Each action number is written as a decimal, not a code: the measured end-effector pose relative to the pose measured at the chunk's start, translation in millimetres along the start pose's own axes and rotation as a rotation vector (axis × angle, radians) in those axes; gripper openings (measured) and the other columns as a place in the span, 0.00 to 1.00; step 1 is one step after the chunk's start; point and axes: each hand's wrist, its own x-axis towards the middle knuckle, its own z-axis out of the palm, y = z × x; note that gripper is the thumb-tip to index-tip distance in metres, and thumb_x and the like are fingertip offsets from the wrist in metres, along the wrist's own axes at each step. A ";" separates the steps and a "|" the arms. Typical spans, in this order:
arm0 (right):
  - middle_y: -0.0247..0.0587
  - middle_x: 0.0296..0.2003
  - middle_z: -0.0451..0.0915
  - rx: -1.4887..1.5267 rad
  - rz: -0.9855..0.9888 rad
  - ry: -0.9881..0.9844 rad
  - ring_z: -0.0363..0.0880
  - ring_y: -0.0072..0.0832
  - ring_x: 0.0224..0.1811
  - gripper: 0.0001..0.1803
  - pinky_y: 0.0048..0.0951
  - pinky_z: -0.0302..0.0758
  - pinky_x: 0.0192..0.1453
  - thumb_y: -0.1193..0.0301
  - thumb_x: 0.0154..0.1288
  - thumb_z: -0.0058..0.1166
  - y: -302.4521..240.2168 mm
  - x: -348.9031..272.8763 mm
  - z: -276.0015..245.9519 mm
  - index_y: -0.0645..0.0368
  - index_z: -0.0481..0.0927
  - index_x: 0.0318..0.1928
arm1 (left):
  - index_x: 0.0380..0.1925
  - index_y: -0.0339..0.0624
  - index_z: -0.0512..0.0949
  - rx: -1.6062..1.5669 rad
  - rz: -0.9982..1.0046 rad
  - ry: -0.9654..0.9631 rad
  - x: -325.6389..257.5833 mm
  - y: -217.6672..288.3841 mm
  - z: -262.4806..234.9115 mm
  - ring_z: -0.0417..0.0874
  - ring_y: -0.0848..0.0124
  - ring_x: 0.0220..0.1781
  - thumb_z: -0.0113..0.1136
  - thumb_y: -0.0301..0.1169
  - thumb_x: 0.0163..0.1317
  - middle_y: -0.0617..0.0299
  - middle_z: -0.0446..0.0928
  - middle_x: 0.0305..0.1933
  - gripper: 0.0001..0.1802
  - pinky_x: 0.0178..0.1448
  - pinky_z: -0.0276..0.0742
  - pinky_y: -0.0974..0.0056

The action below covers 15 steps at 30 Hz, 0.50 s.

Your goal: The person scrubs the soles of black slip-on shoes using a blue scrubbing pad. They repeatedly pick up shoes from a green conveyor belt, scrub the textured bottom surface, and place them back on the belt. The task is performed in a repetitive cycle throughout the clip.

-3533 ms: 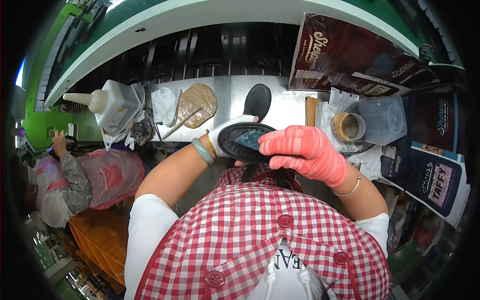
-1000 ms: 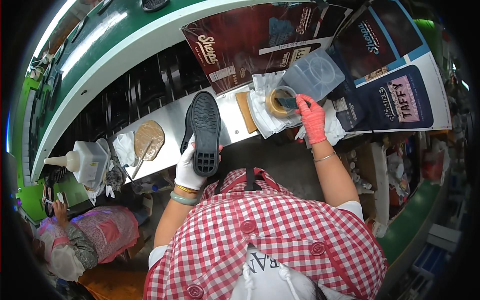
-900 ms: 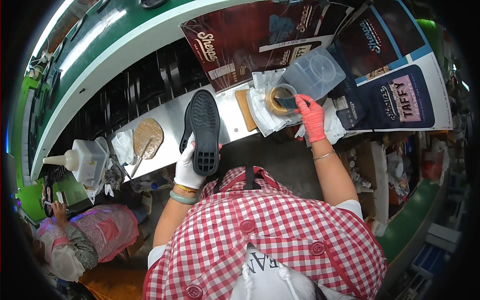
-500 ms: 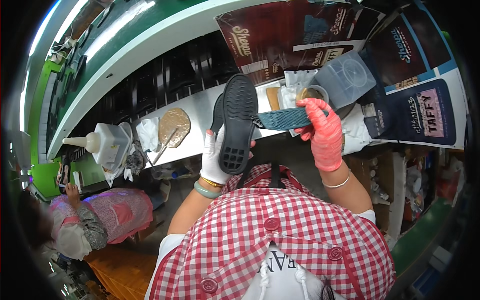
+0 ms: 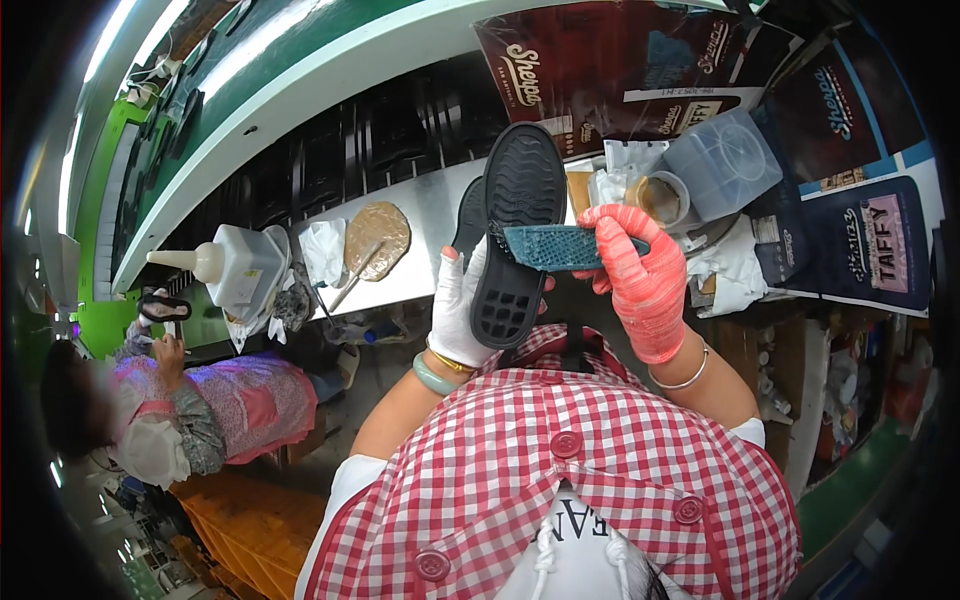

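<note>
Textured teal strip [image 5: 570,247] now farther across ridged black sole [image 5: 525,178], pinched in right grip [image 5: 640,285], sole clasped in left grip [image 5: 460,315].

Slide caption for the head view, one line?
White-gloved left hand holds a black ridged shoe sole; coral-gloved right hand holds a flat blue-green textured strip over it.

Room to pass over the bench [image 5: 430,208] between disc [image 5: 380,240] and soles [image 5: 525,180] — but farther right, the cup [image 5: 662,200] and tub [image 5: 735,160] stand in the way.
</note>
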 end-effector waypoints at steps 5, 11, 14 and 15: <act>0.34 0.33 0.80 -0.051 -0.044 -0.051 0.76 0.14 0.27 0.10 0.16 0.71 0.26 0.71 0.67 0.50 5.4 -12.6 4.8 0.65 0.78 0.43 | 0.67 0.50 0.55 0.004 0.178 0.053 13.1 -6.3 -7.6 0.73 0.59 0.57 0.27 0.64 0.64 0.53 0.67 0.60 0.40 0.56 0.72 0.51; 0.39 0.34 0.81 -0.095 -0.005 -0.103 0.77 0.18 0.29 0.10 0.20 0.78 0.33 0.73 0.66 0.50 -3.6 -19.3 7.9 0.68 0.78 0.42 | 0.66 0.48 0.56 0.057 0.159 0.031 19.3 -1.6 -3.9 0.71 0.59 0.59 0.28 0.60 0.67 0.54 0.66 0.62 0.37 0.61 0.67 0.50; 0.39 0.33 0.81 -0.113 0.010 -0.139 0.77 0.18 0.29 0.10 0.20 0.77 0.34 0.73 0.66 0.50 -5.2 -21.4 6.2 0.68 0.78 0.41 | 0.66 0.47 0.56 0.100 0.146 0.008 19.0 -0.2 1.0 0.71 0.58 0.61 0.28 0.58 0.68 0.54 0.66 0.62 0.35 0.64 0.64 0.49; 0.39 0.33 0.81 -0.111 0.012 -0.152 0.77 0.17 0.29 0.09 0.20 0.77 0.33 0.73 0.66 0.50 -5.6 -21.1 5.3 0.67 0.78 0.41 | 0.66 0.47 0.57 0.119 0.138 -0.004 18.4 0.5 3.2 0.70 0.58 0.61 0.28 0.58 0.68 0.54 0.66 0.63 0.35 0.65 0.63 0.48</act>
